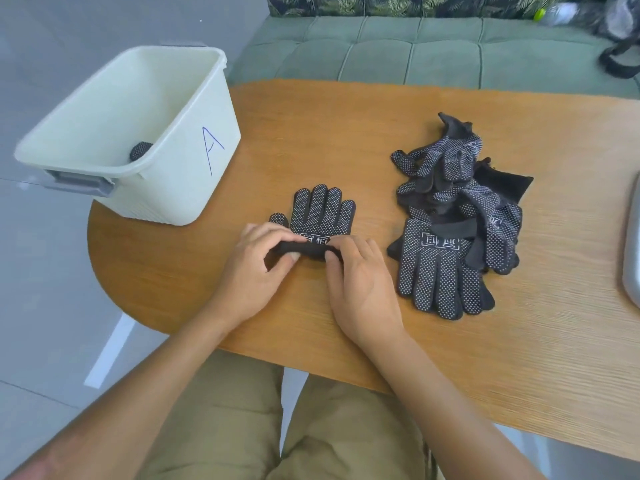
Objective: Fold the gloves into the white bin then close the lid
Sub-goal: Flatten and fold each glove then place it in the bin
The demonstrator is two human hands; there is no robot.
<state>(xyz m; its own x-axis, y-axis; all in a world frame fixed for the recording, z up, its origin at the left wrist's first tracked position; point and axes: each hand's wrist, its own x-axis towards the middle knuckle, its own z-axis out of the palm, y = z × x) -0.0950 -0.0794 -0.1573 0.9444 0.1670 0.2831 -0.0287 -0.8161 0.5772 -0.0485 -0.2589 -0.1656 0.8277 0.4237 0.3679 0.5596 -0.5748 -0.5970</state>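
On wood-grain table [346,133]: both hands [304,268] pinch rolled cuff of dotted knit glove [320,213].

Wooden table [346,133] with rounded end. Flat dotted black glove [322,211] lies near the middle. White bin [194,174], marked A, sits left of that glove at the table's edge. Glove pile [457,216] right of it. Grey object [632,251] far right, cut off.
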